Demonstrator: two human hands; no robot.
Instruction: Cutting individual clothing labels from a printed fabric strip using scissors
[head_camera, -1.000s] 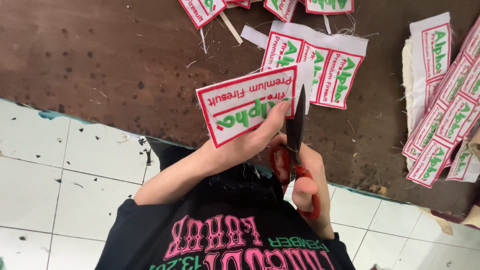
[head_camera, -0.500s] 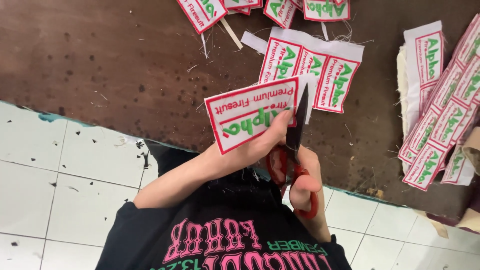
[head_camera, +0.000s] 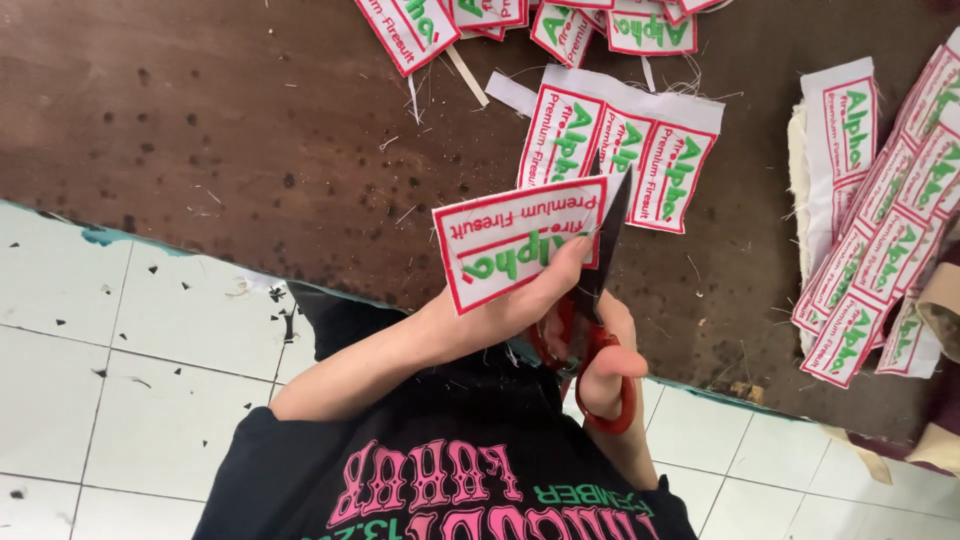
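Above the brown table (head_camera: 200, 150), left hand (head_camera: 520, 305) pinches a patch (head_camera: 515, 240); right hand (head_camera: 605, 365) holds scissors (head_camera: 600, 270).

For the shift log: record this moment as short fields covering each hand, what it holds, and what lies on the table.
left hand: left hand holds a cloth label, white with red border and green lettering
right hand: right hand grips red-handled scissors, blades at the label's right edge
table: dark brown table, scuffed, with thread scraps
uncut strip: label strip lying behind the hands
loose labels: cut labels at the far edge
right stack: label rows at the right
floor: white tiled floor
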